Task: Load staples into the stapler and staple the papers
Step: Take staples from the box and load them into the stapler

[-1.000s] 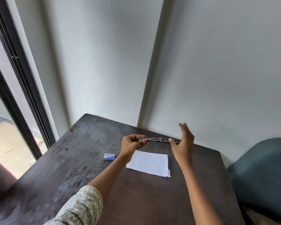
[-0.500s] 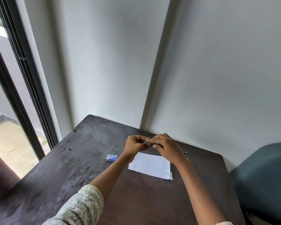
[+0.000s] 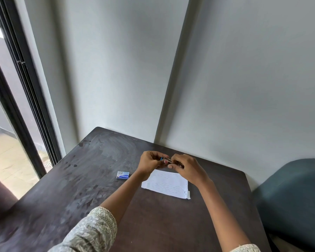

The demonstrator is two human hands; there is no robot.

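A small metal stapler [image 3: 167,160] with a blue end is held in the air above the far side of the table, between both hands. My left hand [image 3: 150,163] grips its left end and my right hand [image 3: 186,168] covers its right part, hiding most of it. Just below the hands a stack of white lined papers [image 3: 166,184] lies flat on the dark table [image 3: 76,193]. A small blue staple box [image 3: 123,174] rests on the table to the left of the papers.
The dark wooden table stands in a corner against grey walls. A black-framed glass door [image 3: 24,110] runs along the left. A blue-grey chair [image 3: 295,199] is at the table's right edge.
One second ago the stapler was stretched open and my right hand was spread at its right end. My right hand has since closed over the stapler and both hands came together.
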